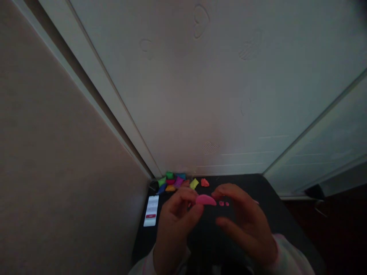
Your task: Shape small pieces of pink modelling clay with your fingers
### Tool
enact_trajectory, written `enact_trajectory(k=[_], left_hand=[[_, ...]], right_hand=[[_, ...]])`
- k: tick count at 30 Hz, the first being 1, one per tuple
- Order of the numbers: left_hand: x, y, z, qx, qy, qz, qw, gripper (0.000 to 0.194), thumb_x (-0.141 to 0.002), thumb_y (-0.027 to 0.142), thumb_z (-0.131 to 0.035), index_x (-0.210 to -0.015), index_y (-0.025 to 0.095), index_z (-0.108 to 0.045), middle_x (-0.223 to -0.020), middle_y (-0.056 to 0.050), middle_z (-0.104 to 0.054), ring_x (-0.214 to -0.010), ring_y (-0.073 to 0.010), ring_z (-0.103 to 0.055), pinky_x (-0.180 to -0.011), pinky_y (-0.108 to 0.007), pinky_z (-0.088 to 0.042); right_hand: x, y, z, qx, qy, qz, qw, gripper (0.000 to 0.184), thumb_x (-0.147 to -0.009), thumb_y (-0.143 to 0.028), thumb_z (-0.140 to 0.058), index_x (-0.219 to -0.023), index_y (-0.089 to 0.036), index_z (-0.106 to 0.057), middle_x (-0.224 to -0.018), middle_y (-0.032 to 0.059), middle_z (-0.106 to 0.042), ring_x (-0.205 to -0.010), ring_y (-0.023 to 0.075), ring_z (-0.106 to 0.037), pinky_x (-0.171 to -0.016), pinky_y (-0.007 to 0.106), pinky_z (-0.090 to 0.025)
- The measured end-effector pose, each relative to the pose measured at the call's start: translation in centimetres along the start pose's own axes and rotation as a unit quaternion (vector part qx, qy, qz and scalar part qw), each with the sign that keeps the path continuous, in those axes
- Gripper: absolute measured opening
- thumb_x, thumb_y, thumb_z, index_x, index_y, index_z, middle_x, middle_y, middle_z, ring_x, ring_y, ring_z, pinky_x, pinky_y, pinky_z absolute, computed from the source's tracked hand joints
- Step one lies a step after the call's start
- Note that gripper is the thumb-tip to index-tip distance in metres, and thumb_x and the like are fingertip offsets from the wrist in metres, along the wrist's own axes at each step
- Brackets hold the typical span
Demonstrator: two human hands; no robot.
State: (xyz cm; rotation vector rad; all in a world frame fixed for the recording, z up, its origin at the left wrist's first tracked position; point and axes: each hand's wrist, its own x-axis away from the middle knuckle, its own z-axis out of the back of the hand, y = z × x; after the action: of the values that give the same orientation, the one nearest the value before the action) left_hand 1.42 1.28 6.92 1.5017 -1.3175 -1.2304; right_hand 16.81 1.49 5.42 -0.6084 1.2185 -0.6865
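Note:
A flattened pink piece of clay is pinched between the fingertips of my left hand and my right hand, a little above a black table. Both hands curl their fingers toward the piece from either side. Two small pink bits lie on the table just right of the piece, under my right fingers. The scene is dim and the fingers are somewhat blurred.
Several small coloured clay packets (green, blue, yellow, purple, orange, red) are heaped at the table's far edge against the white wall. A lit phone lies at the table's left side. A beige wall stands to the left.

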Motion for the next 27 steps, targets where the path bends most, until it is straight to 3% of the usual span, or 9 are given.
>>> enact_trajectory(k=[2,4,12,15,19,27], left_hand=[[0.1,-0.4,-0.3,0.098,0.014,0.098,0.990,0.004,-0.068,0.018,-0.067,-0.069,0.019,-0.063,-0.071,0.001,-0.061,-0.071,-0.0115,-0.057,-0.068,-0.023,-0.044],[0.1,-0.6,-0.6,0.139,0.014,0.133,0.981,0.005,-0.066,0.018,-0.068,-0.069,0.019,-0.064,-0.071,0.001,-0.062,-0.072,-0.0112,-0.057,-0.069,-0.022,-0.044],[0.2,-1.0,-0.5,0.067,0.005,0.077,0.995,0.002,-0.069,0.019,-0.066,-0.069,0.018,-0.064,-0.071,0.001,-0.060,-0.073,-0.0110,-0.055,-0.069,-0.021,-0.042],[0.2,-1.2,-0.3,0.030,0.004,0.074,0.997,0.003,-0.070,0.018,-0.064,-0.069,0.016,-0.063,-0.070,0.000,-0.060,-0.075,-0.0127,-0.055,-0.069,-0.023,-0.041],[0.2,-1.2,-0.2,0.014,-0.008,0.073,0.997,0.004,-0.071,0.017,-0.062,-0.068,0.016,-0.061,-0.072,0.000,-0.059,-0.076,-0.0134,-0.055,-0.069,-0.023,-0.041],[-0.3,-1.1,0.3,-0.045,-0.022,0.086,0.995,0.010,-0.074,0.024,-0.060,-0.068,0.016,-0.064,-0.070,-0.001,-0.059,-0.071,-0.0140,-0.054,-0.069,-0.024,-0.041]], right_hand=[[0.0,0.2,-0.3,0.015,-0.006,-0.033,0.999,0.037,-0.079,-0.024,-0.059,-0.113,-0.027,-0.046,-0.097,0.0031,-0.060,-0.090,0.0165,-0.055,-0.078,0.030,-0.045],[-0.2,0.1,-0.6,0.023,-0.007,-0.050,0.998,0.034,-0.078,-0.021,-0.059,-0.110,-0.027,-0.048,-0.096,0.0026,-0.060,-0.089,0.0159,-0.056,-0.076,0.029,-0.045],[-1.0,-0.3,-0.9,0.029,-0.010,-0.066,0.997,0.013,-0.080,-0.014,-0.055,-0.087,-0.024,-0.058,-0.083,0.0001,-0.065,-0.079,0.0130,-0.060,-0.073,0.027,-0.046],[-1.1,-0.3,-0.9,0.061,-0.001,-0.058,0.996,0.016,-0.078,-0.015,-0.057,-0.092,-0.023,-0.057,-0.083,0.0012,-0.066,-0.077,0.0136,-0.061,-0.073,0.028,-0.048],[-1.0,-0.1,-0.8,0.121,0.004,0.000,0.993,0.021,-0.077,-0.016,-0.056,-0.098,-0.022,-0.057,-0.084,0.0032,-0.067,-0.078,0.0157,-0.063,-0.072,0.030,-0.050],[-1.0,0.0,-1.1,0.125,0.002,0.027,0.992,0.021,-0.077,-0.014,-0.057,-0.097,-0.021,-0.057,-0.085,0.0033,-0.067,-0.082,0.0155,-0.063,-0.074,0.028,-0.051]])
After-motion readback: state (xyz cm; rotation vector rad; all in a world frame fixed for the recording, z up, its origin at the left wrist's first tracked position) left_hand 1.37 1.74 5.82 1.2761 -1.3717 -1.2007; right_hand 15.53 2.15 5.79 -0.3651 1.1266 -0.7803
